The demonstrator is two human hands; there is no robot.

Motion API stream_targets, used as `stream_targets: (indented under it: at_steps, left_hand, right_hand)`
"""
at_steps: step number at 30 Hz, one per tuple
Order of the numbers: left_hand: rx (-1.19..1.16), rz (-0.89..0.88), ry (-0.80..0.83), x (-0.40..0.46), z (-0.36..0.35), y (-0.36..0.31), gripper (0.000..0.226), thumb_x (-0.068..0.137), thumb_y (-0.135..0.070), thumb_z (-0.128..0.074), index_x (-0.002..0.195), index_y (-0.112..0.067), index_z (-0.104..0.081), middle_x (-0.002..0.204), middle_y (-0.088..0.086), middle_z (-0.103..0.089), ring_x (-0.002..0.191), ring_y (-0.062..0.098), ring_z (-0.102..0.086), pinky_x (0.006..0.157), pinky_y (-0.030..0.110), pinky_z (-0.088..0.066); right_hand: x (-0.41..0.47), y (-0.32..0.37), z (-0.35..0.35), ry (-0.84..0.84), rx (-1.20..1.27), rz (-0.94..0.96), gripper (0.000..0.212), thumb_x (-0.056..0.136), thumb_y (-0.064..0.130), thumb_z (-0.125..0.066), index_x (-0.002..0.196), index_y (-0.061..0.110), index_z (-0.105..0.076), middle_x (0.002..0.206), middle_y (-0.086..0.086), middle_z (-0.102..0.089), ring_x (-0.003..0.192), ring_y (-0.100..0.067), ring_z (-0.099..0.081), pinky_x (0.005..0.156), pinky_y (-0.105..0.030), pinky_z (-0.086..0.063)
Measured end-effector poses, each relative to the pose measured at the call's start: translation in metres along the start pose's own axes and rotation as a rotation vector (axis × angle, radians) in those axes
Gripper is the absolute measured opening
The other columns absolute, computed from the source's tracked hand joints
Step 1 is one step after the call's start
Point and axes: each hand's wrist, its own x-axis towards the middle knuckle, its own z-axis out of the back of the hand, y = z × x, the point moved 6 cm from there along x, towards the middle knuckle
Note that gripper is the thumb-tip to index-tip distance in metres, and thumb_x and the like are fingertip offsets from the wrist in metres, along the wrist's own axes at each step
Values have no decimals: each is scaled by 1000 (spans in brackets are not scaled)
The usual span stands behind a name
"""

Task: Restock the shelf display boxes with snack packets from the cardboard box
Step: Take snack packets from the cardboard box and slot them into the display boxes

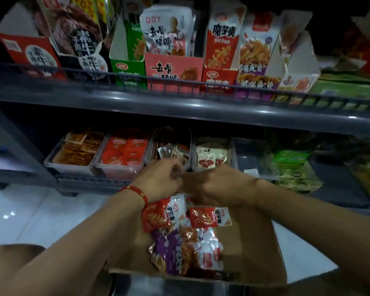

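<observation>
Snack packets [186, 236], red ones on top and purple ones beneath, lie heaped in the open cardboard box [252, 248] on the pale floor below the shelves. Above the heap's far edge the left hand [160, 180] and right hand [214, 184] meet with fingers curled; blur hides what, if anything, they grip. Just beyond them, clear trays [73, 165] line the lower shelf, and upright display boxes [173, 71] fill the upper shelf.

Just under the hands, red packets [165, 212] and purple ones [175, 251] lie heaped in the open cardboard box [250, 248]. Beyond the fingers, clear display boxes [124, 152] sit side by side, holding packets.
</observation>
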Motion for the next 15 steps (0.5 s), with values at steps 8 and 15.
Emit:
stream_targets:
  at_steps: [8,15]
  left_hand:
    - [-16,60,116,19,-31,24,16,98,-19,-60,113,-20,-64,99,-6,-62,91,10,-61,80,20,-53]
    - [-14,174,274,29,-75,48,17,97,-22,-62,114,-23,-64,100,-8,-57,96,15,-59,87,32,-52]
  right_hand:
    - [9,25,-176,427,347,-409,72,93,42,-65,152,15,-34,148,-16,-43,133,-37,-46,107,-50,-44]
    - [8,44,-207,354,352,-493,117,64,84,-64,152,20,-20,149,-15,-30,139,-38,-30,111,-58,-27]
